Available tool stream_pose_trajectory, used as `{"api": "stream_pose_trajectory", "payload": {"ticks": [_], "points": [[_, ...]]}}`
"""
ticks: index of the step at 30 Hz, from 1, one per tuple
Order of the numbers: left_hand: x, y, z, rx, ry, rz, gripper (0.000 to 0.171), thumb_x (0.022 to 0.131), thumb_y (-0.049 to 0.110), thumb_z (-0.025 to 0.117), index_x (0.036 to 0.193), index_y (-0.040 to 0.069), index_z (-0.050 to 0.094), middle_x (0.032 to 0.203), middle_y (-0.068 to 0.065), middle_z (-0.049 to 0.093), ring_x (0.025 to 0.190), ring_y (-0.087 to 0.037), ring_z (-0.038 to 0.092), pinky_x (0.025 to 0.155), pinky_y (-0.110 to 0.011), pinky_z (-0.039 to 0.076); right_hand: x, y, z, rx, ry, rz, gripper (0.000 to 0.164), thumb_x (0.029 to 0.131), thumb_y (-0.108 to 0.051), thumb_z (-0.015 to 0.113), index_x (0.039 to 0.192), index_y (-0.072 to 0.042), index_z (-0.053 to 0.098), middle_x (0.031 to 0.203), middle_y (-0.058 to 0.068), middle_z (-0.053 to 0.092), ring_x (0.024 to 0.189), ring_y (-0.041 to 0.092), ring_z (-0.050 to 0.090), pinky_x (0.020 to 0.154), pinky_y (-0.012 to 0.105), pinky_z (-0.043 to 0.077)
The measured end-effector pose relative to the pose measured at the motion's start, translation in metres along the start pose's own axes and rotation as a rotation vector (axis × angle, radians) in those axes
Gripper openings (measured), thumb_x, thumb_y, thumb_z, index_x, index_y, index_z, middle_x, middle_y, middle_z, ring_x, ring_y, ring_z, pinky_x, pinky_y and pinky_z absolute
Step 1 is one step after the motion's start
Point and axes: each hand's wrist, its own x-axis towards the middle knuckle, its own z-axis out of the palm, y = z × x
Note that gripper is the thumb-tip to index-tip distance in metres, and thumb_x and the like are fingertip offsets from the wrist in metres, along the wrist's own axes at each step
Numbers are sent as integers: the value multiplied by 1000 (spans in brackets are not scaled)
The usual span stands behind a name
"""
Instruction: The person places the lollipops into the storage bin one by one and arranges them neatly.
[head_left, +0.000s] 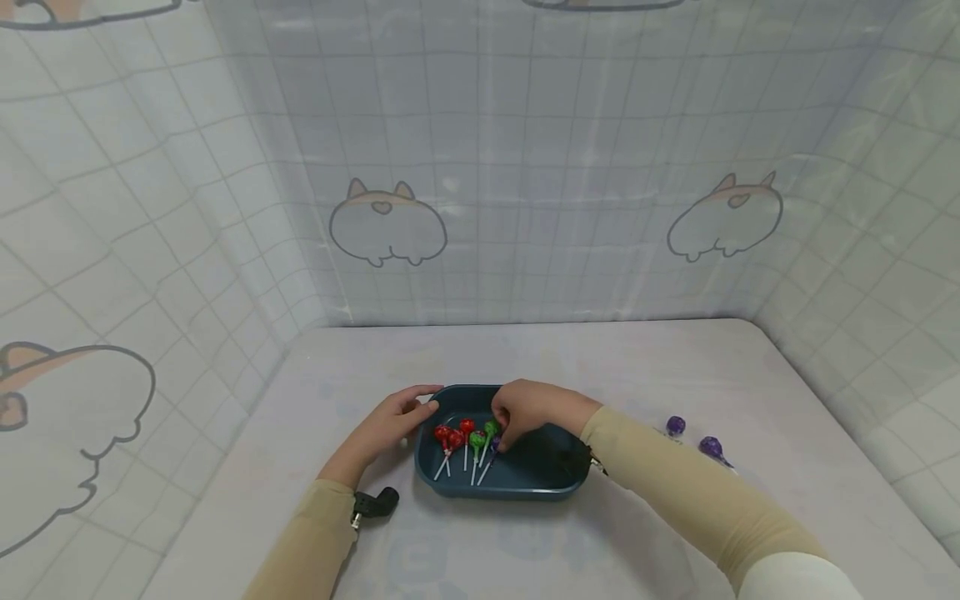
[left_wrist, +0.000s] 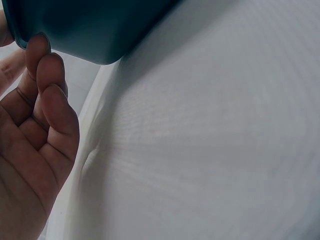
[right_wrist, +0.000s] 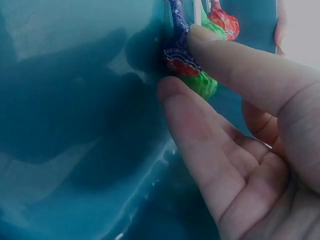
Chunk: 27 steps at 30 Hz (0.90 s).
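A dark teal tray (head_left: pixel 517 493) sits on the table with lollipops in its left half: red ones (head_left: pixel 454 439), green ones (head_left: pixel 477 441) and a purple lollipop (head_left: pixel 496 445). My left hand (head_left: pixel 390 425) holds the tray's left end, thumb at the rim and fingers against the outer wall (left_wrist: pixel 95 40). Inside the tray, my right hand (head_left: pixel 528 407) is at the purple lollipop (right_wrist: pixel 179 52). Its thumb touches the wrapper, while the index fingertip stands slightly apart from it. The purple wrapped head lies against a green lollipop (right_wrist: pixel 205 85), sticks pointing toward the tray's near side.
Two more purple lollipops, one farther left (head_left: pixel 676 426) and one farther right (head_left: pixel 712 447), lie on the white table (head_left: pixel 315 533) beyond the right forearm. A tiled-pattern curtain (head_left: pixel 555 208) with cartoon animals surrounds the table's back and sides.
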Motion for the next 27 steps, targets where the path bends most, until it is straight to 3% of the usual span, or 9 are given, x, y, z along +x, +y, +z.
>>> {"api": "stream_pose_trajectory", "payload": {"ticks": [6, 16, 20, 24, 27], "points": [[2, 0, 0, 5, 5, 2, 39, 97, 44, 61, 135, 35, 59, 78, -10, 59, 65, -28, 55, 57, -36, 44, -5, 1, -8, 0, 7, 21, 34, 77, -32, 87, 68, -19, 56, 65, -8, 51, 64, 9, 48, 60, 26, 39], [2, -4, -3, 1, -7, 12, 46, 95, 49, 62, 137, 30, 58, 80, -9, 59, 68, -27, 55, 58, -36, 46, -22, 10, -21, 113, 93, -9, 27, 79, -30, 85, 75, -19, 61, 71, -7, 57, 65, 10, 51, 62, 29, 43], [1, -5, -4, -5, -6, 15, 45, 96, 48, 62, 137, 30, 58, 81, -10, 59, 69, -28, 55, 59, -36, 47, -32, 16, -24, 193, 121, -45, 20, 82, -25, 83, 93, -14, 70, 85, -7, 65, 77, 9, 59, 71, 30, 49], [1, -6, -4, -3, 2, 22, 41, 97, 45, 61, 136, 32, 58, 82, -10, 59, 69, -28, 55, 59, -37, 47, -46, 22, -26, 295, 132, -70, 33, 85, -20, 80, 114, -8, 71, 107, 2, 69, 94, 11, 64, 80, 31, 52], [1, -6, -5, 8, 11, 22, 41, 97, 46, 61, 136, 33, 59, 82, -10, 59, 69, -28, 55, 59, -37, 47, -58, 26, -28, 365, 147, -70, 37, 87, -19, 78, 121, -8, 69, 117, 6, 68, 99, 11, 65, 81, 29, 53]]}}
